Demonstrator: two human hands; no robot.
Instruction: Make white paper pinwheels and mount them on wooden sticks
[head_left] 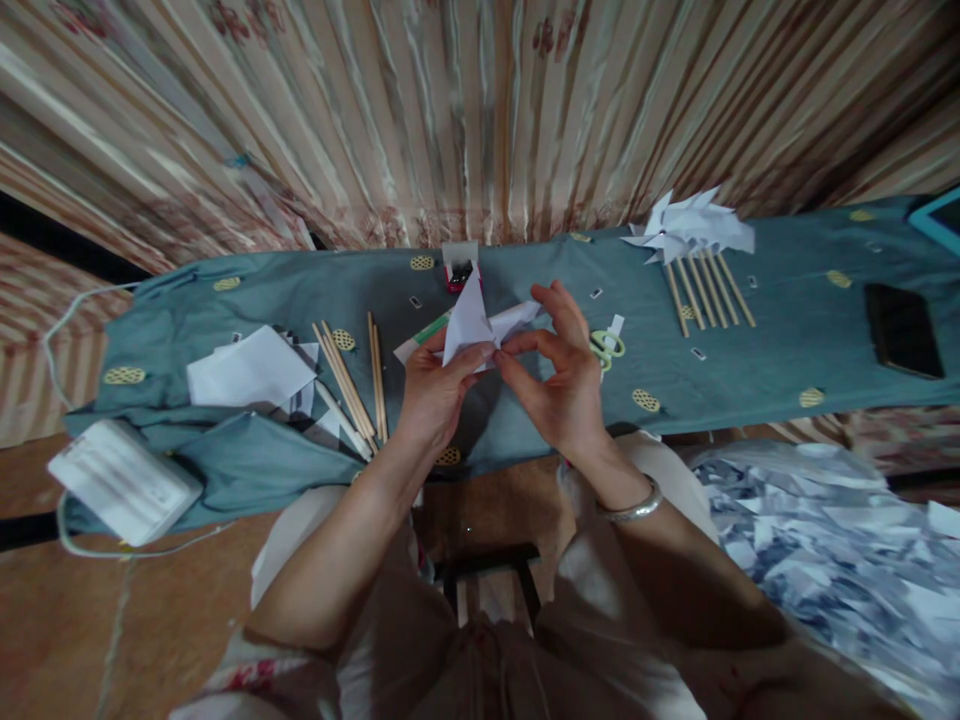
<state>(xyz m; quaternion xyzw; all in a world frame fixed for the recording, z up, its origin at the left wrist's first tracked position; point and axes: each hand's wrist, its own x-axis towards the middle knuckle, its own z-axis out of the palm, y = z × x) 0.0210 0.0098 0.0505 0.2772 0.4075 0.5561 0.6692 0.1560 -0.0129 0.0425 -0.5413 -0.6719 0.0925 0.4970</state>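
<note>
A white paper pinwheel point(468, 325), partly folded with pointed blades sticking up, is held above the middle of the table. My left hand point(435, 395) is closed on its left side, thumb pressed near the centre. With thumb and forefinger, my right hand point(555, 375) pinches the pinwheel near the same spot, its other fingers bent; whether a pin is between the fingertips is too small to tell. Just behind the paper stands a small open box point(460, 272) with dark little pieces inside. Green-handled scissors point(607, 347) lie right of my right hand.
Finished pinwheels on sticks point(697, 230) lie at the back right, near a black phone point(904, 330). On the left are paper sheets point(251, 370), wooden sticks point(345, 380), a pen point(343, 420) and a white corded box point(124, 482). A bag of paper scraps point(832, 550) sits lower right.
</note>
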